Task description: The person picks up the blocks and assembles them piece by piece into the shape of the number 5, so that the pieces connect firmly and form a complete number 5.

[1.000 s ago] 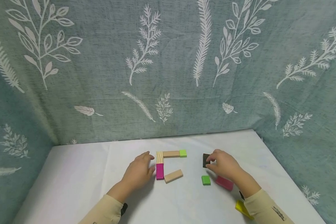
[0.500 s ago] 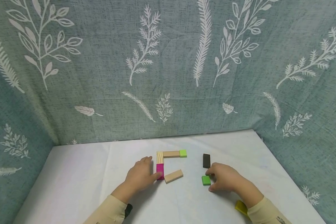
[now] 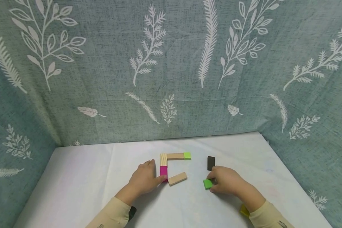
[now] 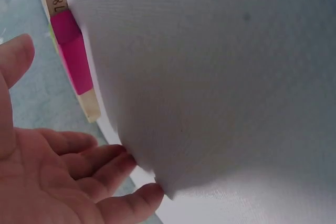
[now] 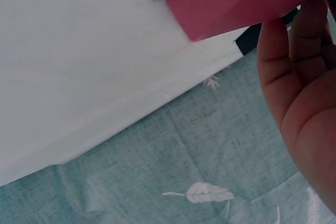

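Observation:
My right hand (image 3: 226, 180) pinches a small green block (image 3: 207, 184) between thumb and forefinger, low over the white tabletop. A dark pink block (image 5: 236, 3), hidden under that hand in the head view, looms large in the right wrist view. Just beyond the hand lies a black block (image 3: 211, 163). At the left, my left hand (image 3: 143, 180) rests beside a magenta block (image 3: 163, 171), its thumb reaching over the near end; whether the thumb touches is unclear. Its fingers are loosely spread. A striped wooden block (image 3: 163, 159) adjoins the magenta one.
From the striped block a plain wooden block (image 3: 175, 156) runs right to a lime block (image 3: 187, 155). Another wooden block (image 3: 178, 178) lies slanted near the magenta one. A yellow block (image 3: 244, 210) is partly under the right forearm. A leaf-patterned cloth (image 3: 182, 123) stands behind.
My right hand has moved from the black block toward me to the green block, gripped it and turned it slightly leftward. My left thumb has come over the magenta block.

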`<state>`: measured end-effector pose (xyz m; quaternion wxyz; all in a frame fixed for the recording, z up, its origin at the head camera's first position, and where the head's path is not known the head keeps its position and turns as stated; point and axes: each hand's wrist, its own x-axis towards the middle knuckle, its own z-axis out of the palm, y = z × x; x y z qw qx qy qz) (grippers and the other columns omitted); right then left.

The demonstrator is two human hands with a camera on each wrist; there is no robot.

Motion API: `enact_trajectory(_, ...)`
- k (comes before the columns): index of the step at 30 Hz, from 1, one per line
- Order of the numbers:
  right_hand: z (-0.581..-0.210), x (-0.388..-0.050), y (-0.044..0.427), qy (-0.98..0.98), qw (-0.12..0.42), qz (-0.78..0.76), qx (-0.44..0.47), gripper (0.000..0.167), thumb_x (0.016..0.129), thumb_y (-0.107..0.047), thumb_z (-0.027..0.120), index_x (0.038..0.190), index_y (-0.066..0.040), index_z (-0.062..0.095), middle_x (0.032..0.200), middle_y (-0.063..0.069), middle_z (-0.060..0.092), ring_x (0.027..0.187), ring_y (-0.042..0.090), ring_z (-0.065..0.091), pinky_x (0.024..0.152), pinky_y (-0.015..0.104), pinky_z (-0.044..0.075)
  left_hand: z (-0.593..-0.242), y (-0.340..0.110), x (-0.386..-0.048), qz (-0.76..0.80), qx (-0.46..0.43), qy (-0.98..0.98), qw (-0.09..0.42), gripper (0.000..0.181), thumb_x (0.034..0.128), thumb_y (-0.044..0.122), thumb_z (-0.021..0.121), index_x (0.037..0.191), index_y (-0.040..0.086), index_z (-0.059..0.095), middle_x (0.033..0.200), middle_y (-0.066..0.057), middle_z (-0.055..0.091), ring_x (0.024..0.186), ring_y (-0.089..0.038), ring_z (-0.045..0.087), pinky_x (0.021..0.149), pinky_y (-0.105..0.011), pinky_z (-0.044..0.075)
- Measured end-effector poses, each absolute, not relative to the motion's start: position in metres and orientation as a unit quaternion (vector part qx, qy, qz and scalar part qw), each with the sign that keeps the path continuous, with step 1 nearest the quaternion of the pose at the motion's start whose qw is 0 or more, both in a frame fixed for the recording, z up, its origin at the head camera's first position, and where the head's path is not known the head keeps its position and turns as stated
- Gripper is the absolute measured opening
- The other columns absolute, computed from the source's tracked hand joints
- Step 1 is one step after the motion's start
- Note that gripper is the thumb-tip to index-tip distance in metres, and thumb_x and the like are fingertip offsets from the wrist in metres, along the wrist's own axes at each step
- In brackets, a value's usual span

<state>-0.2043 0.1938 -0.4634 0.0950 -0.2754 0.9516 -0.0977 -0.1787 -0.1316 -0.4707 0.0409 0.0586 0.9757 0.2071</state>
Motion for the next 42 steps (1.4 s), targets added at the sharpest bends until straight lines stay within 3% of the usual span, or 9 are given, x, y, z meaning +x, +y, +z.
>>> enact_trajectory(14,-0.459,-0.206,0.182,0.951,0.062,-0.076,-0.294,0.032,0.073,-0.024,0.09,0.103,-0.017,0.079,0.083,-0.011,0.055,0.07,0.004,0.046,0.062,0.025,0.043,-0.475,-0.122,-0.18,0.172,0.048,0.984,0.024,0.09,0.0905,0.057,0.067,0.136,-0.019,0.049,0.136,-0.031,0.057,0.124,-0.048,0.056,0.1,-0.056,0.051)
enact_trajectory(19,-0.456,-0.209,0.178,0.948,0.056,-0.078,-0.304,0.032,0.075,-0.022,0.089,0.104,-0.016,0.078,0.084,-0.009,0.057,0.07,0.003,0.046,0.062,0.025,0.044,-0.476,-0.122,-0.179,0.158,0.051,0.986,0.015,0.082,0.09,0.058,0.067,0.123,-0.017,0.06,0.13,-0.028,0.06,0.116,-0.044,0.06,0.091,-0.055,0.056)
enact_trajectory(25,-0.457,-0.213,0.173,0.947,0.056,-0.079,-0.306,0.031,0.076,-0.024,0.089,0.104,-0.018,0.078,0.085,-0.01,0.057,0.07,0.003,0.045,0.062,0.025,0.043,-0.477,-0.123,-0.178,0.15,0.053,0.987,0.016,0.071,0.0908,0.058,0.065,0.104,-0.011,0.068,0.133,-0.029,0.06,0.119,-0.046,0.058,0.09,-0.057,0.055)
enact_trajectory(33,-0.466,-0.216,0.159,0.958,0.051,-0.073,-0.273,0.029,0.077,-0.03,0.088,0.102,-0.02,0.078,0.086,-0.013,0.059,0.072,0.003,0.047,0.064,0.026,0.046,-0.479,-0.124,-0.178,0.146,0.051,0.988,0.018,0.076,0.0912,0.06,0.064,0.11,-0.014,0.068,0.134,-0.03,0.059,0.12,-0.047,0.058,0.091,-0.057,0.055)
enact_trajectory(42,-0.468,-0.215,0.141,0.968,0.043,-0.068,-0.236,0.026,0.078,-0.035,0.087,0.096,-0.019,0.078,0.079,-0.012,0.054,0.066,0.007,0.043,0.056,0.026,0.037,-0.481,-0.122,-0.178,0.142,0.043,0.989,0.017,0.08,0.0891,0.064,0.064,0.11,-0.013,0.067,0.129,-0.026,0.06,0.112,-0.041,0.06,0.084,-0.057,0.056)
